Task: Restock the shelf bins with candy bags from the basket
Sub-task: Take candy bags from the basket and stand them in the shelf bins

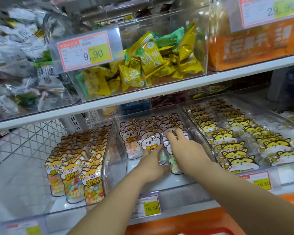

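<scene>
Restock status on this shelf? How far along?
Done: jelly bean bags on the left and yellow cat bags on the right fill their bins nearly to the front. In hand: left hand and right hand rest on koala bags in the middle bin, fingers straight. Remaining: that bin's front floor is bare, so more bags likely fit.

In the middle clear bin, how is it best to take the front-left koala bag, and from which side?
Pinch the koala bag by its ear-shaped top edge, coming from above. It stands upright with the top free, while the bin wall and a neighbouring bag likely crowd its sides.
</scene>
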Motion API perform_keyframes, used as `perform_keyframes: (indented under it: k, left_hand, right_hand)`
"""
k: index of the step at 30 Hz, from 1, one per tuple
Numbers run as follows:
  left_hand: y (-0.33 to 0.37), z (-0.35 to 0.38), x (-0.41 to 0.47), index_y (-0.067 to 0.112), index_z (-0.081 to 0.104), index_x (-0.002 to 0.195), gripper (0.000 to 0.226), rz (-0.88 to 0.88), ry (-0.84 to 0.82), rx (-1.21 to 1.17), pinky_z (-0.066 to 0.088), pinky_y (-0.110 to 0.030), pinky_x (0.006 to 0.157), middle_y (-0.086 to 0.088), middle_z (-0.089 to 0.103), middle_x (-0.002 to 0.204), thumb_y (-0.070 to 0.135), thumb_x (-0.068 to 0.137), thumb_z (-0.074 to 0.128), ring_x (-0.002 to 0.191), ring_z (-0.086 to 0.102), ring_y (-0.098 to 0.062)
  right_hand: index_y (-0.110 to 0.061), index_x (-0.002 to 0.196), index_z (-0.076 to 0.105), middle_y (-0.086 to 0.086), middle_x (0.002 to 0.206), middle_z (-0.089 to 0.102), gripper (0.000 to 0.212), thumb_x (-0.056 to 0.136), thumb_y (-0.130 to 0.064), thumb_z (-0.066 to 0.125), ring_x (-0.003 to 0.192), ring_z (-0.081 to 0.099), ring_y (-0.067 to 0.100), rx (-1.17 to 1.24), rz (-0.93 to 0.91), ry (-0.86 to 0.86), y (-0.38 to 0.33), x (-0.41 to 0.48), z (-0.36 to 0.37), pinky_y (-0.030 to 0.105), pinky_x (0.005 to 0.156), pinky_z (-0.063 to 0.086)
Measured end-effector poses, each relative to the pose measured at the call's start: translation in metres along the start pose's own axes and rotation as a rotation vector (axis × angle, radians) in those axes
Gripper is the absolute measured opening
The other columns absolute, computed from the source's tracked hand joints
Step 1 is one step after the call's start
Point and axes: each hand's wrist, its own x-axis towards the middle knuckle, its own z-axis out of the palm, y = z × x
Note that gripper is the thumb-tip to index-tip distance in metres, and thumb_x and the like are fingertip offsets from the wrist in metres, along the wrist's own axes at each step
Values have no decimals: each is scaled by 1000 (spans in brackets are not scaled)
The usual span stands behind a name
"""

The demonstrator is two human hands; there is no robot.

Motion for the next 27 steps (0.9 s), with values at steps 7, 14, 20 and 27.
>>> perform_keyframes:
  k: [7, 14, 20, 27]
  left_hand:
    - [-7, 4, 0, 26, 43, 134, 56, -18, 177, 185, 43, -43, 104, -5, 38, 134, 41, 87, 70, 125, 47, -31]
    - [-7, 2, -4, 27, 50, 133, 47, -29, 227, 193, 42, -39, 104, -4, 37, 132, 38, 90, 66, 125, 45, -30]
    - [-8, 3, -3, 25, 53, 135, 51, 21, 261, 79, 40, -27, 103, 0, 35, 126, 37, 89, 70, 124, 49, -24]
    - [-12, 4, 0, 20, 56, 134, 52, 139, 314, 153, 32, -28, 112, -2, 23, 125, 28, 85, 73, 127, 34, -25]
  right_hand:
    - [-21, 157, 4, 14, 162, 1, 101, 80, 3, 64, 92, 69, 32, -19, 4, -16, -1, 1, 0, 29, 49, 30]
    - [-22, 144, 27, 9, 143, 23, 81, 78, 3, 66, 75, 62, 34, -18, -49, 12, 1, -8, -9, 31, 44, 25]
    - [-20, 114, 56, 5, 117, 54, 27, 89, -11, 57, 98, 63, 32, 9, -161, -91, -2, -8, -5, 33, 65, 43]
    - [-23, 121, 62, 8, 118, 65, 37, 88, -11, 52, 111, 61, 31, 148, -80, -419, 8, 1, 26, 41, 91, 55]
